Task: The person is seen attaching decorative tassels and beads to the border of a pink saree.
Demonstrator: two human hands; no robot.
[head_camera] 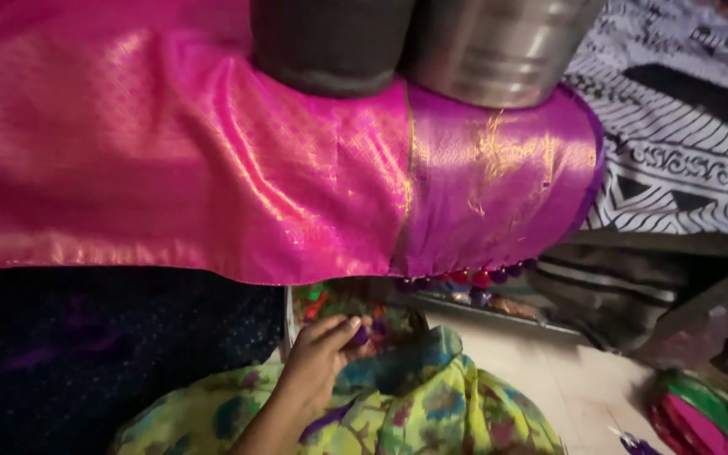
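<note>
My left hand (320,358) reaches in from the bottom centre, and its fingertips pinch a small purple bead (361,337). It hovers over an open box of mixed coloured beads (323,301). Just above hangs a shiny magenta silk cloth with gold weave (238,160), draped over a raised surface. A row of red and purple beads (469,276) is fixed along its lower right hem, a short way right of my hand. My right hand is out of the picture.
Two metal vessels (499,50) stand on the cloth at the top. A green and yellow floral fabric (431,409) covers my lap. Black-and-white patterned cloth (684,160) lies at right, dark fabric (86,354) at lower left, pink and green bundles (697,417) at bottom right.
</note>
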